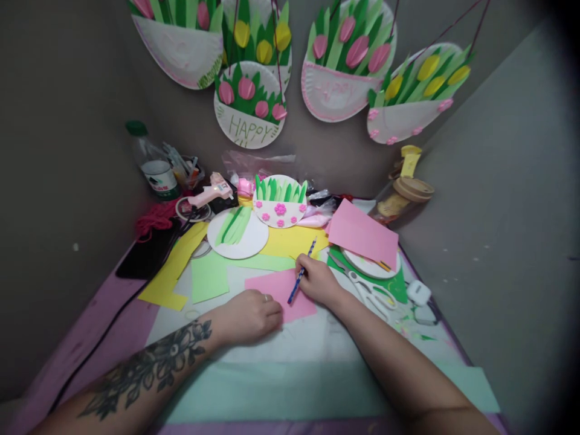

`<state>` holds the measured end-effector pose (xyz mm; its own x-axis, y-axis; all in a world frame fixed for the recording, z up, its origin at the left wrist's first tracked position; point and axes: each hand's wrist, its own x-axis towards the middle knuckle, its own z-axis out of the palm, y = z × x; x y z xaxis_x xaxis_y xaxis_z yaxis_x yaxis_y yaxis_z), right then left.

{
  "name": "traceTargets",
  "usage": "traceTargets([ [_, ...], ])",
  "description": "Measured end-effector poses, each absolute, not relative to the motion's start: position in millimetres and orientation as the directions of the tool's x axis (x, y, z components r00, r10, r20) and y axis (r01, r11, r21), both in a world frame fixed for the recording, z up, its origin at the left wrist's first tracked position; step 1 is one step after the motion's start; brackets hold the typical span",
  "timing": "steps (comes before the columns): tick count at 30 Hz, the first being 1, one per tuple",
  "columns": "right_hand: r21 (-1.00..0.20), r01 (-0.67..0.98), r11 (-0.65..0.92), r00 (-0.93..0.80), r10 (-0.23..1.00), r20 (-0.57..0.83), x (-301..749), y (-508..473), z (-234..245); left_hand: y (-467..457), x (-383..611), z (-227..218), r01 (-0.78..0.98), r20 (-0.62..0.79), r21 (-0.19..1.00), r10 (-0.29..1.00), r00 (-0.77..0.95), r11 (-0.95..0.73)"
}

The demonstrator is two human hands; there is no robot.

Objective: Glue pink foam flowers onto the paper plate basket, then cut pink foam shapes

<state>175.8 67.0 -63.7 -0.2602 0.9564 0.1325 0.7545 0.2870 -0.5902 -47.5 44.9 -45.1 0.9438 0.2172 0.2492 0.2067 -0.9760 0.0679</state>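
My right hand is closed around a blue patterned pencil, held at a slant over a sheet of pink paper. On the lower left part of that paper lies my left hand, its fingers curled down against it; the fingertips are hidden. Left of the sheet is a light green paper square. Behind it, a white paper plate carries green paper strips. A smaller plate basket with green leaves and pink flowers stands beyond. White-handled scissors lie to the right of my right hand.
Yellow paper, a pink glue gun, a black phone and a bottle are on the left. Pink sheets cover a plate at right, near a lidded cup. Several plate baskets hang on the wall.
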Motion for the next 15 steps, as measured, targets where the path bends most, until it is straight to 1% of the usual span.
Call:
traceTargets([
  [2,-0.589,0.767,0.255,-0.213,0.967,0.141,176.5,67.9,-63.9,44.7,-47.0,-45.4,0.226,0.249,0.068,0.236,0.939,-0.972],
  [5,-0.618,0.751,0.233,-0.159,0.972,0.173,175.6,69.0,-64.7,46.0,-47.2,-44.9,0.281,0.236,0.061,0.288,0.928,-0.958],
  [7,-0.64,0.723,0.26,-0.182,0.965,0.186,173.8,67.9,-65.1,46.2,-47.7,-44.2,0.293,0.221,0.05,0.296,0.929,-0.955],
  [11,-0.664,0.668,0.335,-0.302,0.938,0.17,170.6,60.4,-64.9,43.9,-48.6,-44.1,0.245,0.199,0.05,0.25,0.948,-0.968],
  [15,-0.623,0.713,0.322,-0.311,0.941,0.131,170.1,52.0,-64.9,42.9,-48.8,-46.2,0.253,0.181,0.066,0.261,0.948,-0.965],
])
